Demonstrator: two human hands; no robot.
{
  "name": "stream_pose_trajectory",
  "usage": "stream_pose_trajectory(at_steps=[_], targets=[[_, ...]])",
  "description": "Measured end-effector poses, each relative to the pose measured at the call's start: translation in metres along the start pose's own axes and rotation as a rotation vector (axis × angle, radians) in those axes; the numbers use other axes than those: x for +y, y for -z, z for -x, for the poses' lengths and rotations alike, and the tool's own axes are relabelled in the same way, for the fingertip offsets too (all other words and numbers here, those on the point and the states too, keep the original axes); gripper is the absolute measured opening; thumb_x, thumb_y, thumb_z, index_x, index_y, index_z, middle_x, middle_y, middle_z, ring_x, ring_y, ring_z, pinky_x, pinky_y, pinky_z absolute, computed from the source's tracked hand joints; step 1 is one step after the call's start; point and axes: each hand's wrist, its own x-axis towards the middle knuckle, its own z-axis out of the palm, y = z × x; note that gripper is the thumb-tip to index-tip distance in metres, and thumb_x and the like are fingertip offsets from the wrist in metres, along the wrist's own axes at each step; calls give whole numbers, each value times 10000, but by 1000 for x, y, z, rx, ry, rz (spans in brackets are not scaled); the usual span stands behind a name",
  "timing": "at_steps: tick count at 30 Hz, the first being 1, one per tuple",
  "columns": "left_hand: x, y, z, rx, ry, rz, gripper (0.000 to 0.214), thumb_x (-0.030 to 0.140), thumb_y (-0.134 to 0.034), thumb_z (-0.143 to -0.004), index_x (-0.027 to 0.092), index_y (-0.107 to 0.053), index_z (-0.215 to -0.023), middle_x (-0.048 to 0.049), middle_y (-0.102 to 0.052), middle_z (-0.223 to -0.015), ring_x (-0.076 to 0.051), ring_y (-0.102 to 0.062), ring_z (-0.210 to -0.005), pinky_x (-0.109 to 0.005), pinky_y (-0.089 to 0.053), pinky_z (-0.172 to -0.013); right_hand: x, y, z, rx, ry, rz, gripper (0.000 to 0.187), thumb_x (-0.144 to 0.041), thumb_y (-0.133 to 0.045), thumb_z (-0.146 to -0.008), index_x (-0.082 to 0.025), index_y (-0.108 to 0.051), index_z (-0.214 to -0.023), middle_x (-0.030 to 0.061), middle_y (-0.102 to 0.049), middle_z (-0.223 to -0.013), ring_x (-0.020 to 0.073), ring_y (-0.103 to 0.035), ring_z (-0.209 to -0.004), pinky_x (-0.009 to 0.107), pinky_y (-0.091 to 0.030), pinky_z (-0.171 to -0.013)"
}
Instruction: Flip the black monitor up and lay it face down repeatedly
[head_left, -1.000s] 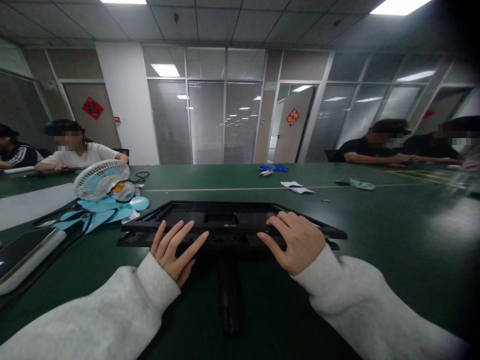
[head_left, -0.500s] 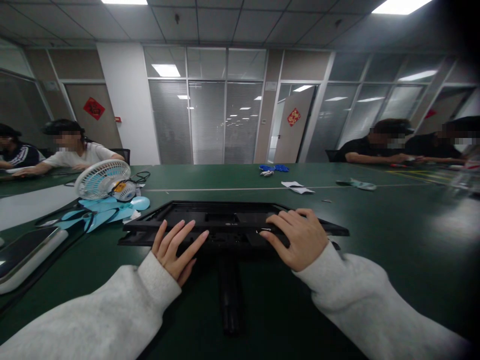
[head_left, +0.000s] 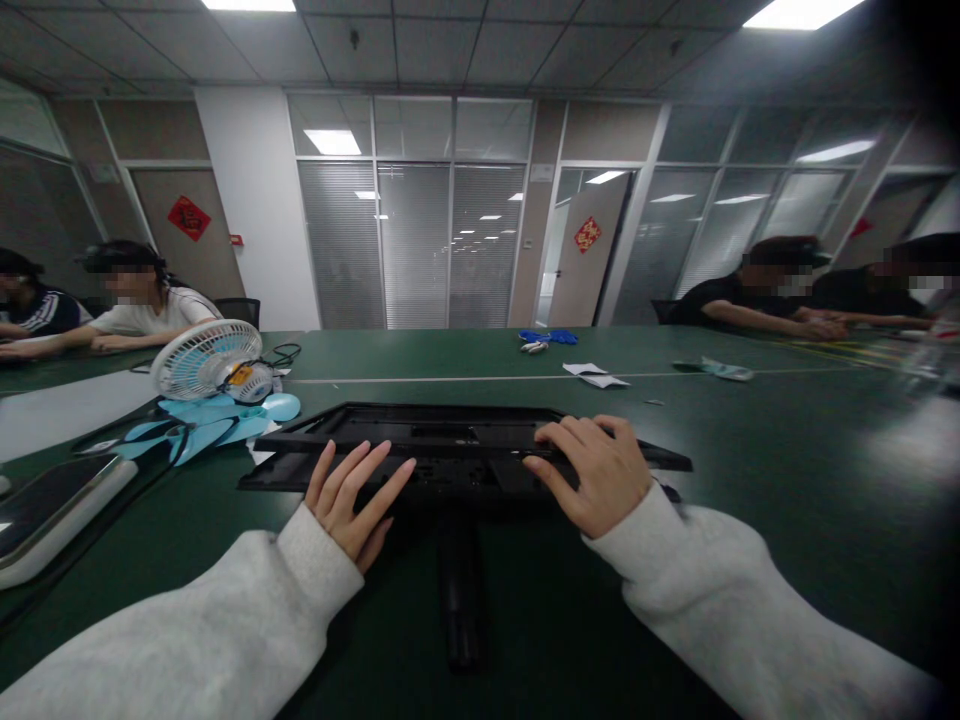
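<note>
In front of me on the table lies a black monitor-like casing. Its upper frame (head_left: 480,447) sits over a lower black panel (head_left: 277,472), with a gap between them at the left. A black stand post (head_left: 459,600) extends from it toward me. Fingers spread, my left hand (head_left: 352,505) rests against the casing's near left side without gripping it. My right hand (head_left: 596,475) pinches the near edge of the upper frame, thumb below and fingers on top. Its fingers hide part of that edge.
To the left are a white fan (head_left: 210,362), light-blue fan blades (head_left: 214,425), a white-edged box-like device (head_left: 64,515) and a black cable. Farther back lie blue gloves (head_left: 551,337), folded paper (head_left: 595,375) and a pale packet (head_left: 726,369). Several people sit along both sides.
The upper frame has shifted slightly, its left end now higher and farther right. My right hand moved a little with it; my left hand stays put. People at both sides moved their arms.
</note>
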Motion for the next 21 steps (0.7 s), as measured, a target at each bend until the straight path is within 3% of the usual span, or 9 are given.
stream_pose_trajectory(at_steps=[11,21], targets=[[-1,0,1,-19,3,-2,571,243,-563,-854,269,-441,-1411,-121,-374,-1467,-320,-375,-1332,-582,-238,-1123,-5,-3,2,-52,-21,73,322,-465,-410,-941,-199,-582,-1001,56,-599,-907,219,-508,-843,400,-231,-827],[0,0,0,-1,-3,13,566,243,-570,-854,265,-450,-1406,-117,-388,-1459,-324,-392,-1317,-583,-242,-1122,-5,5,1,-1,0,76,329,-463,-427,-932,-174,-583,-948,58,-616,-866,211,-519,-794,401,-249,-816]])
